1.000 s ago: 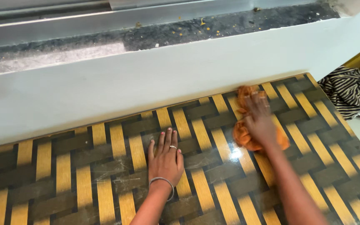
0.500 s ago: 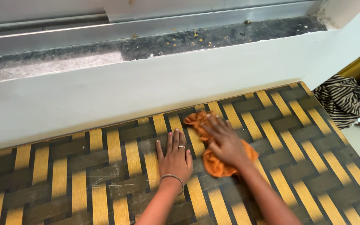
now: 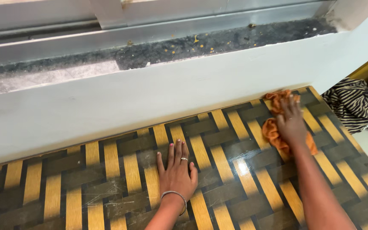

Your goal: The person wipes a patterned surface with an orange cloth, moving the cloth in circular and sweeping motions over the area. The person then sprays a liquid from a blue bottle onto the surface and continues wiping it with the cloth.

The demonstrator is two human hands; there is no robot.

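Note:
My right hand presses an orange cloth flat on a glossy tabletop patterned with woven yellow and dark brown bands. The cloth lies near the table's far right corner, close to the white wall. My left hand rests palm down on the tabletop near the middle, fingers spread, with a ring on one finger and a thin bangle on the wrist. It holds nothing.
A white wall ledge runs along the table's far edge. Above it is a dusty dark sill with yellow specks and a metal window track. A black-and-white striped cloth lies beyond the table's right edge.
My right hand swept the orange cloth left to the table's middle beside my left hand, then back right to the far corner. My left hand stayed planted on the tabletop.

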